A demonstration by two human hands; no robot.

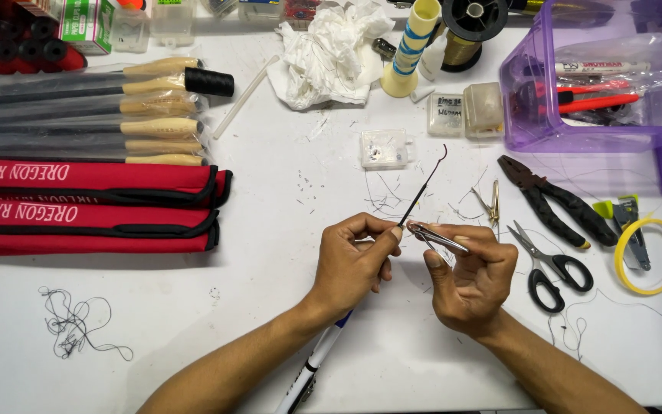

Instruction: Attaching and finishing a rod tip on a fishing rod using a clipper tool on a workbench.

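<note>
While the left hand (350, 264) pinches a thin dark rod (423, 186) between thumb and fingers, the right hand (473, 280) grips a small metal clipper (438, 238), its fingers closed round the tool. The rod runs from the left fingers up and to the right, ending in a curled reddish tip; its thicker white and blue butt passes under the left wrist toward the near edge. The clipper's nose sits just beside the rod where the left fingertips hold it; whether it touches the rod I cannot tell. Both hands hover over a white table (270, 230) strewn with thread clippings. Right of the right hand lie black scissors (552, 267), with black pliers (553, 201) farther off and a yellow tape ring (647, 255) beyond. Far right stands a purple box (522, 100). At left lie red cases (86, 203), with bagged rods behind them. A tangle of dark thread (74, 326) lies near left.
</note>
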